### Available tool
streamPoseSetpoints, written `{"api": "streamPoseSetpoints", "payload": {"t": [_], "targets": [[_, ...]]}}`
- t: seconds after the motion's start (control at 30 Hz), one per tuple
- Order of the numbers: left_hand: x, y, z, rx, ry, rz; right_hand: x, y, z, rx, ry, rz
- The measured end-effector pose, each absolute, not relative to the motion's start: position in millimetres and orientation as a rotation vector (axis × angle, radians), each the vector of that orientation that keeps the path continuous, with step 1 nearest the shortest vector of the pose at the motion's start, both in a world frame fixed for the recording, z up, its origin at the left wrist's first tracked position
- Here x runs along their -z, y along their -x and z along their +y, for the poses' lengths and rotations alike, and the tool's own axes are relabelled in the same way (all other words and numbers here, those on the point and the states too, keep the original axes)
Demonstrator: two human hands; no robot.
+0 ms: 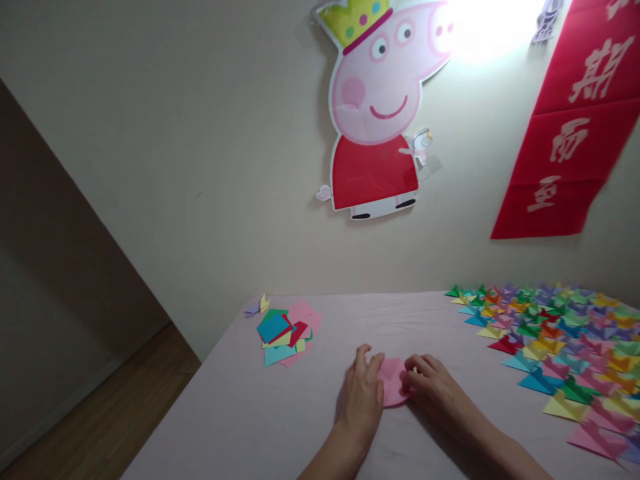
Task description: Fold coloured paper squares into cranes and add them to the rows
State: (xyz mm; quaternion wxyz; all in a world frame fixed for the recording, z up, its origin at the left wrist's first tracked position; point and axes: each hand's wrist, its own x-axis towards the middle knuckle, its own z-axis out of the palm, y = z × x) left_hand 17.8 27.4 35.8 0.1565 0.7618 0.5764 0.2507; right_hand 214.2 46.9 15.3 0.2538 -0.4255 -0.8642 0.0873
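Note:
A pink sheet of paper (pixel 393 381) lies on the bed-like surface between my two hands, its lower edge curving. My left hand (pixel 361 392) holds the paper's left edge with thumb and index finger, the other fingers bent and a little apart. At the right edge, my right hand (pixel 434 385) pinches the same paper with its fingers curled in. Its fingertips partly cover that side, so any fold there is hidden.
A pile of coloured paper squares (pixel 275 328) lies to the left, with a small folded purple-and-yellow piece (pixel 259 306) behind it. Rows of folded paper cranes (pixel 565 347) cover the right side. The wall behind carries a cartoon pig cutout (pixel 375 170) and a red banner (pixel 560 140).

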Motion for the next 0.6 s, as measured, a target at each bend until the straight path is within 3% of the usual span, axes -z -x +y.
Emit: {"api": "streamPoseSetpoints", "payload": {"t": [0.27, 0.47, 0.6], "targets": [[-28.6, 11.0, 24.7, -0.663, -2.382, 1.494, -30.3, -209.3, 57.1, -0.663, 1.292, -2.22], [-14.5, 16.4, 10.0, -0.626, -2.501, 1.642, -27.5, -189.6, 68.0, -0.583, 1.567, -2.024], [0.1, 8.9, 6.9, -0.456, -2.698, 1.305, -25.2, -185.3, 72.5, -0.55, 1.605, -2.012]]}}
